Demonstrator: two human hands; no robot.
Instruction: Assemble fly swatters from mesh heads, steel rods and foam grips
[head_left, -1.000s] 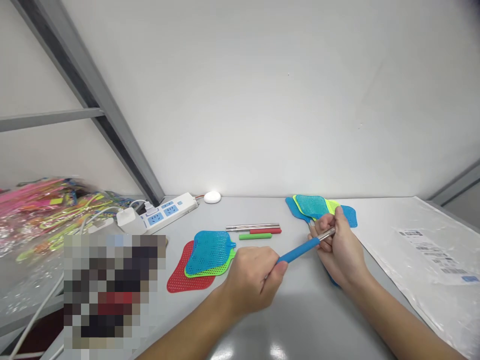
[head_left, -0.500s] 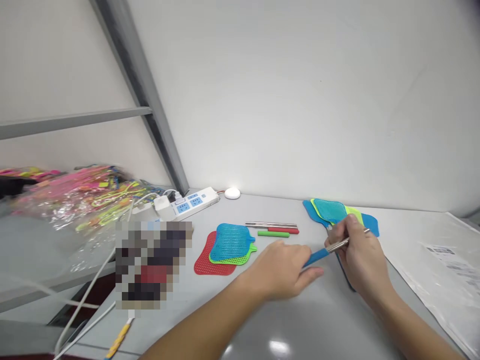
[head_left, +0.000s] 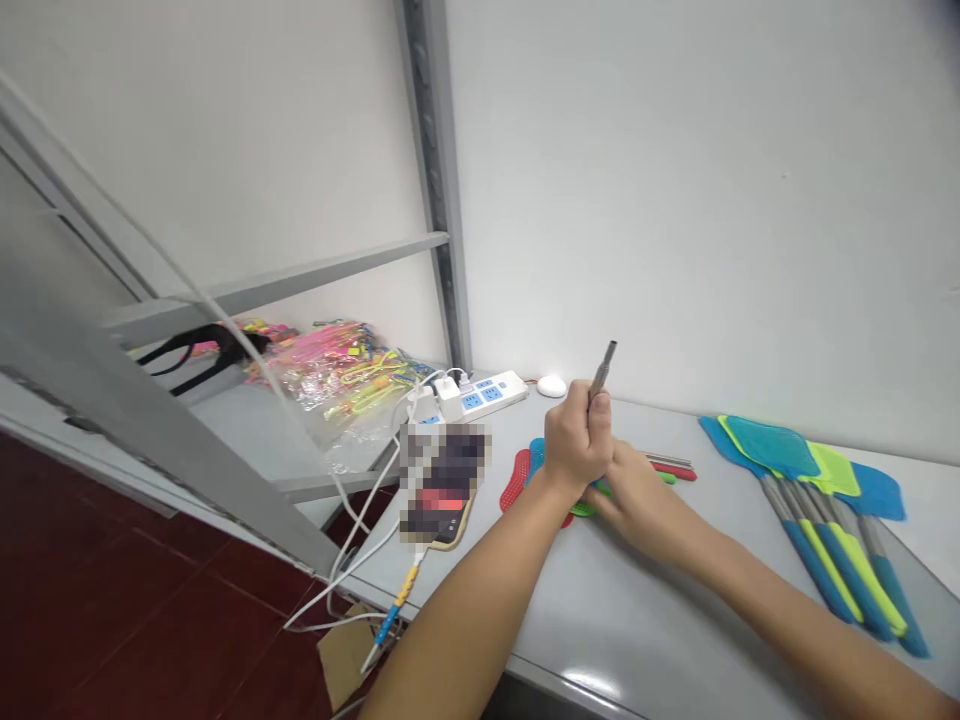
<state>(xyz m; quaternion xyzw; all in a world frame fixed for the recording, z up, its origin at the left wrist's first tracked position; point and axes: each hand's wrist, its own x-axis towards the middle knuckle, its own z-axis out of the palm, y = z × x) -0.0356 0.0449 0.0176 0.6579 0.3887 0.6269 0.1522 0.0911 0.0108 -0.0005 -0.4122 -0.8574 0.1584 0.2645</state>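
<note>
My left hand is closed in a fist around a metal telescopic rod, which points up with its bare end out; the fist hides its lower part. Just below and to the right, my right hand reaches over a small pile of fly swatter heads, its thumb and fingers around the neck side of a blue fly swatter head. My left hand hides most of those fingertips. In the same pile, a red fly swatter head and a green fly swatter head show in part.
Several fly swatters with handles lie fanned at right. Behind my right hand are a red handle, a green handle and metal rods. At left sit a phone, a power strip, cables and bagged colourful items.
The view has swung left. My right hand has let go of the rod and moved left to the swatter heads. My left hand has raised the rod upright.
</note>
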